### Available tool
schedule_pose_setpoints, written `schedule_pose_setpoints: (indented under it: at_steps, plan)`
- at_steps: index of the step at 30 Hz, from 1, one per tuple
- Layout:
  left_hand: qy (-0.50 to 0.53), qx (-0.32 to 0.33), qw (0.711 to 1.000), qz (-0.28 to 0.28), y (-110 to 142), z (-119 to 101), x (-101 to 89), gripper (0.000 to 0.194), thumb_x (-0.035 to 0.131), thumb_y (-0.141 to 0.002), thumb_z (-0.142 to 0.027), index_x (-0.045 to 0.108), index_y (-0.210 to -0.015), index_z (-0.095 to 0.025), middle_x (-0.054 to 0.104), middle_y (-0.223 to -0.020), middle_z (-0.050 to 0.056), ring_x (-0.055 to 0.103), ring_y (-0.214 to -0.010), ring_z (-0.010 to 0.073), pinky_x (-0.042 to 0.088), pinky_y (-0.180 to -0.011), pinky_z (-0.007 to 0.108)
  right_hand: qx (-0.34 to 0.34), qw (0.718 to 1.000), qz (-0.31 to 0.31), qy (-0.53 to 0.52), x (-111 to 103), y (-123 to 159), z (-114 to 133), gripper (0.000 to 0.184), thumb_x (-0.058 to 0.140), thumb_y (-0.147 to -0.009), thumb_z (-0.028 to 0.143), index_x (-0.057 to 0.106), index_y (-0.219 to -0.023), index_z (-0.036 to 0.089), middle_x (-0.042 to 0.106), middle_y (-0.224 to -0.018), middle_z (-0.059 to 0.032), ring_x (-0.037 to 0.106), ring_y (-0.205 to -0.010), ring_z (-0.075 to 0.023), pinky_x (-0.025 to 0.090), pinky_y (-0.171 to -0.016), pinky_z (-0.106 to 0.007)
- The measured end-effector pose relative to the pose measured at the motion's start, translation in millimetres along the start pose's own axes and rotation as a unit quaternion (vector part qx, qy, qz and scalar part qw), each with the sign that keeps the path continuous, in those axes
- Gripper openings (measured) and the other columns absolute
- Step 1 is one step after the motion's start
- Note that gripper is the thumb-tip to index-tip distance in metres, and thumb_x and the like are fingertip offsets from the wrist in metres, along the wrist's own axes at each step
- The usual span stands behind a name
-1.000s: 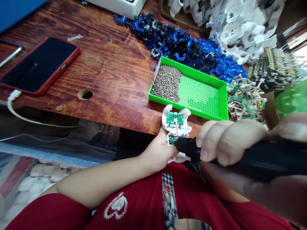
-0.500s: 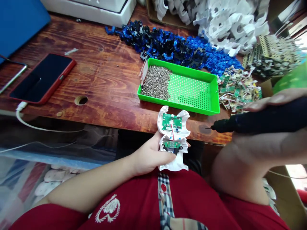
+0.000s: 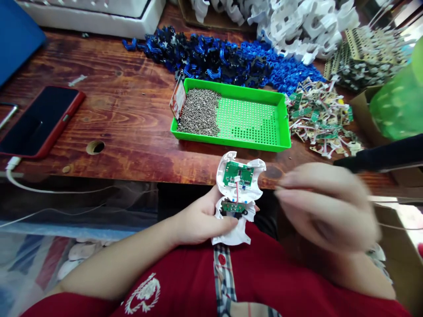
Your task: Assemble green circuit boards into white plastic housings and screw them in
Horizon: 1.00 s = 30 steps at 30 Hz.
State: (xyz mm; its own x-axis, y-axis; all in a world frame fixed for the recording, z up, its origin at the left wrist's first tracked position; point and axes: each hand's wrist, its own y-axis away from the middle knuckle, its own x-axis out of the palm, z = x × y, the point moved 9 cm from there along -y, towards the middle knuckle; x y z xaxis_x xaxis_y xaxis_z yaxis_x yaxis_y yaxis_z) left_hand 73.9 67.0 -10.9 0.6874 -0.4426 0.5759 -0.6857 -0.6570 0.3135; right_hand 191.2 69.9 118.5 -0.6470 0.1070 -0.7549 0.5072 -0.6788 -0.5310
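White plastic shell (image 3: 238,193) with its green boards sits clamped in our left hand (image 3: 201,220), above the thumb. Our right hand (image 3: 325,207) is blurred, fingers loosely apart, empty. We judge a screw from the green tray (image 3: 280,127) comes next.

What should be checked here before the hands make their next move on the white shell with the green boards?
1. White shell firmly held: ok, the left hand grips its lower half.
2. Green boards seated in the shell, facing up: ok; red wire joins them.
3. Right hand clear of the shell: ok, it is beside it; blurred, so whether the fingers pinch anything: cannot tell.
4. Black driver in hand: cannot tell, it lies behind the right hand's fingers.
5. Screws available: ok, piled in the green tray.
6. Screws already fitted in the boards: cannot tell, too small.
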Motion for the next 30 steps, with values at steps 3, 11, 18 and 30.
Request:
schedule_pose_setpoints:
  at_steps: [3, 11, 18, 30]
  plan:
    - [-0.103, 0.025, 0.994, -0.009, 2.1, -5.8, 1.2, 0.051, 0.065, -0.074, -0.016, 0.047, -0.121, -0.019, 0.063, -0.102, 0.005, 0.06, -0.085, 0.0165, 0.047, -0.075, 0.027, -0.074, 0.991, 0.067, 0.087, 22.3, -7.9, 16.7, 0.026, 0.057, -0.082, 0.014, 0.061, -0.107, 0.02, 0.062, -0.103, -0.0066, 0.056, -0.095, -0.0186, 0.049, -0.081, -0.034]
    - [-0.21, 0.052, 0.976, -0.005, 4.0, -9.6, 7.0, 0.04, 0.057, -0.079, -0.017, 0.045, -0.118, -0.017, 0.061, -0.105, 0.006, 0.06, -0.088, 0.0176, 0.05, -0.078, 0.031, -0.213, 0.964, 0.042, 0.151, 27.8, -20.0, 36.2, 0.019, 0.054, -0.083, 0.017, 0.067, -0.098, 0.018, 0.068, -0.098, -0.0029, 0.06, -0.093, -0.0175, 0.051, -0.08, -0.032]
    - [-0.296, 0.165, 0.941, -0.009, 6.9, -27.6, 11.9, 0.05, 0.051, -0.08, -0.012, 0.039, -0.128, -0.012, 0.061, -0.113, 0.014, 0.058, -0.108, 0.0245, 0.046, -0.093, 0.038, -0.219, 0.97, 0.021, 0.108, 24.8, 0.9, 35.9, 0.029, 0.054, -0.082, 0.02, 0.063, -0.107, 0.01, 0.066, -0.106, -0.0082, 0.061, -0.088, -0.0173, 0.053, -0.07, -0.03]
    - [-0.39, 0.183, 0.902, 0.025, 7.3, -25.2, 14.4, 0.045, 0.056, -0.077, -0.015, 0.045, -0.121, -0.011, 0.063, -0.111, 0.014, 0.061, -0.099, 0.0246, 0.047, -0.091, 0.038, -0.077, 0.996, -0.001, -0.034, 34.2, 11.8, 18.3, 0.029, 0.058, -0.077, 0.009, 0.063, -0.106, 0.015, 0.06, -0.079, -0.004, 0.053, -0.07, -0.0123, 0.04, -0.057, -0.027]
